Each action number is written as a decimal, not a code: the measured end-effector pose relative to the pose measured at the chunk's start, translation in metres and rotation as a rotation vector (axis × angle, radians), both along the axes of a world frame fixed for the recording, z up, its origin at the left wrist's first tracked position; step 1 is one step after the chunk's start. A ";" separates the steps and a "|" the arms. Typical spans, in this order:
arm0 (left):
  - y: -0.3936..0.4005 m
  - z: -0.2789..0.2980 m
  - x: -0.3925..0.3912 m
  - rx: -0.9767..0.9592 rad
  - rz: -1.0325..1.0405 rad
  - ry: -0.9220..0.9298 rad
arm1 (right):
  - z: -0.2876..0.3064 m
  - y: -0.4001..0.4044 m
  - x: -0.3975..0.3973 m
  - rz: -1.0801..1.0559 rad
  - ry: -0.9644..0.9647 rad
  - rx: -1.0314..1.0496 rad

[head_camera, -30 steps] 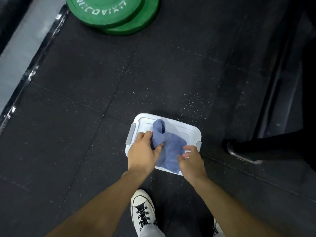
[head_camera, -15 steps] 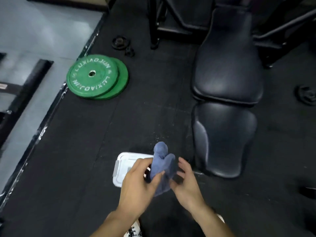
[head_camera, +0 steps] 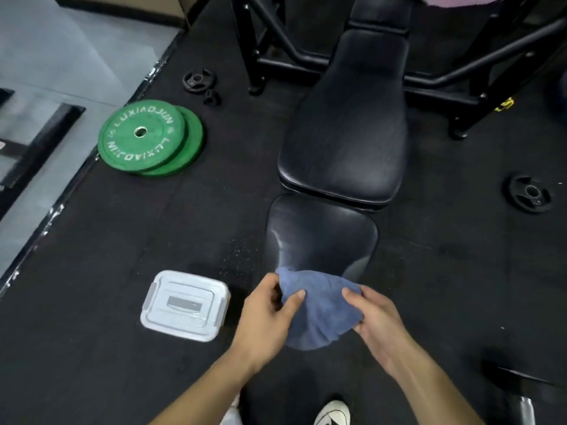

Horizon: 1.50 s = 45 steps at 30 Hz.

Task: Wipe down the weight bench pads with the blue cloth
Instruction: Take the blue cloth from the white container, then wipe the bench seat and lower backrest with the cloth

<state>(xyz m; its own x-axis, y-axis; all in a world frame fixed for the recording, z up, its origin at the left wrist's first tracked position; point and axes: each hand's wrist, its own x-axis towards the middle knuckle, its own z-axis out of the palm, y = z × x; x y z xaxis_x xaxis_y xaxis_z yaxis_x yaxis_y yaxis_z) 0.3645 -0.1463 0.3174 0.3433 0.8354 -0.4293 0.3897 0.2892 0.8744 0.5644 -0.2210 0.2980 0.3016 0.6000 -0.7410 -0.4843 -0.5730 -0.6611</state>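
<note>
Hands, left hand (head_camera: pixel 264 317) and right hand (head_camera: pixel 372 320), pinch blue cloth (head_camera: pixel 319 311) over seat pad (head_camera: pixel 322 237) near edge.

Bare forearms without sleeves, and a white sneaker (head_camera: pixel 333 413) with dark trim below.

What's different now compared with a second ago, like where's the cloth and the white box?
The blue cloth has been lifted off the white box and carried right, to the near edge of the seat pad. It was bunched; now the left hand and right hand hold it spread between them. The box stays on the floor, lid shut, and both hands still grip the cloth.
</note>
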 end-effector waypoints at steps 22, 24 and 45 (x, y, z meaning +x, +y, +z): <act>0.070 -0.094 0.049 0.139 -0.140 0.587 | -0.066 0.127 0.063 1.014 -0.619 -0.131; 0.071 -0.096 0.050 0.092 -0.103 0.587 | -0.063 0.127 0.072 1.158 -0.594 -0.100; -0.004 -0.102 0.081 0.027 0.886 0.462 | -0.066 0.162 0.074 1.284 -1.243 0.486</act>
